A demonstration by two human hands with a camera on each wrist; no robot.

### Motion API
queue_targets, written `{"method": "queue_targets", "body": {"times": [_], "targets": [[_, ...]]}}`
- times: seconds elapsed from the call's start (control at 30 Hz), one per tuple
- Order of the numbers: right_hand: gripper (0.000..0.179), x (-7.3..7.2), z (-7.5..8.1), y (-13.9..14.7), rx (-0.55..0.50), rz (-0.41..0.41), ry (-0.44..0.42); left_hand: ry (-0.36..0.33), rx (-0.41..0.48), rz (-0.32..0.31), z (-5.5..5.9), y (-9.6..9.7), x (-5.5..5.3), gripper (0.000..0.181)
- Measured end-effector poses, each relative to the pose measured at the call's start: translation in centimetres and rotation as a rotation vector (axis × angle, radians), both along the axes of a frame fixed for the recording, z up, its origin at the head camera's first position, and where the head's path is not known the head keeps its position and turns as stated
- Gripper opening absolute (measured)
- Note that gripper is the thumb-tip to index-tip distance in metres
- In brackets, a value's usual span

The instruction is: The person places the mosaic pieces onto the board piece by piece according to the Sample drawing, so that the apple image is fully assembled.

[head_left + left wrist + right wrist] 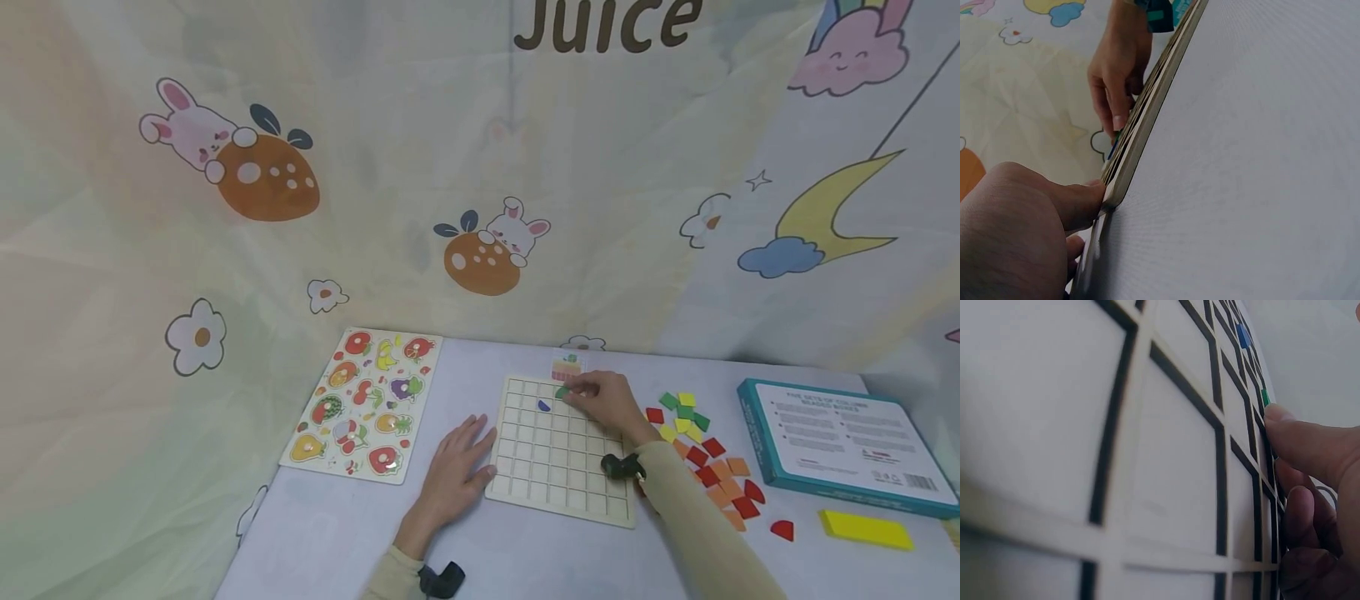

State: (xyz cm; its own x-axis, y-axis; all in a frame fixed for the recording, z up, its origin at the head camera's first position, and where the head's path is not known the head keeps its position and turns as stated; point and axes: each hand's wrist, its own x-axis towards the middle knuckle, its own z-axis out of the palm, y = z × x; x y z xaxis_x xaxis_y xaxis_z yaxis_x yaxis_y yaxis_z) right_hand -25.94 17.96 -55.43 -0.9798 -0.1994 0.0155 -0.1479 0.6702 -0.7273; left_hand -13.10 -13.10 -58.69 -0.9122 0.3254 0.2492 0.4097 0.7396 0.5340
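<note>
A wooden grid board point(558, 467) lies on the table in the head view, with a blue half-round piece point(543, 406) in one of its upper cells. My right hand point(606, 402) is over the board's far edge and pinches a small green piece point(561, 392) at an upper cell. In the right wrist view the thumb covers most of that green piece point(1265, 397). Fingers spread, my left hand point(456, 467) rests on the table at the board's left side. Its thumb touches the board's edge point(1138, 131) in the left wrist view.
Right of the board lie loose red, orange, yellow and green tiles point(720, 483). Beyond them are a teal-edged box point(847, 442) and a yellow block point(866, 530). A fruit puzzle board point(360, 408) lies at left. Behind the grid stands a small picture card point(567, 365).
</note>
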Motion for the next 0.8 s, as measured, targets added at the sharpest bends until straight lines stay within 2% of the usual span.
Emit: {"method": "queue_targets", "body": {"times": [0.17,0.33,0.6,0.8], "targets": [[0.032,0.3,0.2,0.4,-0.008,-0.001,0.023,0.003,-0.006,-0.003,0.0,0.1,0.0,0.056],[0.035,0.9,0.5,2.5,-0.001,-0.036,0.07,0.003,-0.014,-0.001,0.1,0.3,0.0,0.056],[0.037,1.9,1.4,9.0,0.094,-0.124,0.009,0.024,-0.015,-0.007,0.1,0.2,0.0,0.056],[0.045,2.5,1.0,12.6,0.158,-0.164,-0.056,0.018,-0.017,-0.004,0.3,0.2,0.1,0.056]]}}
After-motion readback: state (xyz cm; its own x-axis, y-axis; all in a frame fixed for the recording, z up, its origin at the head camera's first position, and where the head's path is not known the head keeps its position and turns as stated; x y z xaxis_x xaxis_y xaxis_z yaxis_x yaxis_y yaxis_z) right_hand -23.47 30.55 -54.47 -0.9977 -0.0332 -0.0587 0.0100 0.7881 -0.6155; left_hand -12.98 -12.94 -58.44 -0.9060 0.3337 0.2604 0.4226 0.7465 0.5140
